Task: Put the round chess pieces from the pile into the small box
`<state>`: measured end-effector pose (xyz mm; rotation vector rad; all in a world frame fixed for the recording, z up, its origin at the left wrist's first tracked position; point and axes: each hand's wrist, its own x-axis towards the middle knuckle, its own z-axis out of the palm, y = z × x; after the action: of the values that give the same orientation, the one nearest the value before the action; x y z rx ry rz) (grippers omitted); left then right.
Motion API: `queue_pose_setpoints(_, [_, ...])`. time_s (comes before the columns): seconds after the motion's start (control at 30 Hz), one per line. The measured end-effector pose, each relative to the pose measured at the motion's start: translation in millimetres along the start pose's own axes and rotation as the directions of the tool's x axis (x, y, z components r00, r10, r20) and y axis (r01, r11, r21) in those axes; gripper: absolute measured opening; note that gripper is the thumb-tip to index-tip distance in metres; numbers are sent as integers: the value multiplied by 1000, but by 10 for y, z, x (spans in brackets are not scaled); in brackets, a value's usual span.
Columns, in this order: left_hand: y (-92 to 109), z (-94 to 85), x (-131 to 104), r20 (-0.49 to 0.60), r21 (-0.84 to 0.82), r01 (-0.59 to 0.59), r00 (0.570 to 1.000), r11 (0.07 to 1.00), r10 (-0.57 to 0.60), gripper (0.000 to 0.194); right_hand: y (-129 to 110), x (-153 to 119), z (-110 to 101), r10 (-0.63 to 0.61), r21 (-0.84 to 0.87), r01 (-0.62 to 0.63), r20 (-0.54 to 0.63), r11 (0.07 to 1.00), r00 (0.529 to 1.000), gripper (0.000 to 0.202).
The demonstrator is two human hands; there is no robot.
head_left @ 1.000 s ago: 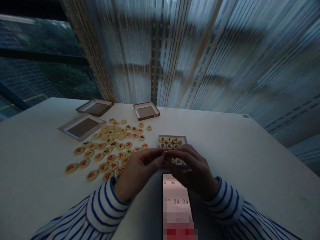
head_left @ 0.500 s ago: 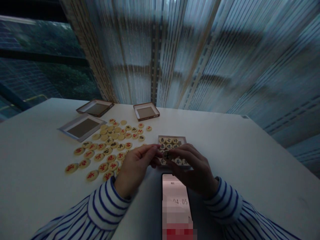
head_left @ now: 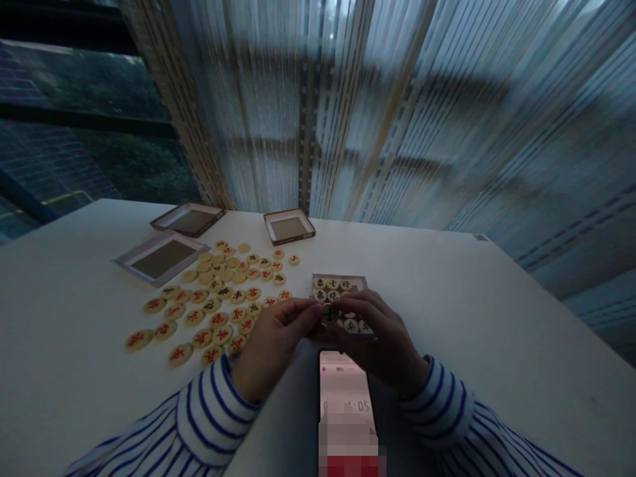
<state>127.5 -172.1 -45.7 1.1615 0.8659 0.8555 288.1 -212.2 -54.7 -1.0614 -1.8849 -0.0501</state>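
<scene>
- Flat white table (head_left: 472,344) beneath everything.
- My right hand (head_left: 385,334), nearly closed, pinches a round cream disc (head_left: 328,313); whether my left hand (head_left: 275,338) grips its left edge, I cannot tell.
- Shallow, pale-rimmed rectangular tray (head_left: 361,283), partly under my hands.
- Disc: between both hands, over the tray's near-left part.

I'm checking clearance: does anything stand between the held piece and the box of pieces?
No other object visibly does. The piece sits between the left hand and right hand, which partly hide the box.
</scene>
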Motion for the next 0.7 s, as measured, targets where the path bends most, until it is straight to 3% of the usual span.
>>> queue_pose_setpoints(0.13, [11, 10, 0, 4, 45, 2, 1000, 999, -2, 21, 10, -7, 7, 30, -12, -30, 26, 999, 999, 26])
queue_pose_setpoints(0.27, [16, -11, 14, -57, 224, -77, 994, 972, 92, 26, 118, 6, -85, 55, -47, -53, 40, 997, 998, 25])
queue_pose_setpoints(0.47, [-16, -68, 47, -155, 412, -166, 956, 896, 248, 28, 553, -25, -304, 286, -33, -287, -13, 958, 958, 22])
queue_pose_setpoints(0.7, [-84, -81, 50, -134, 512, -164, 955, 844, 266, 32, 829, -123, -225, 439, -62, -436, 69, 898, 896, 25])
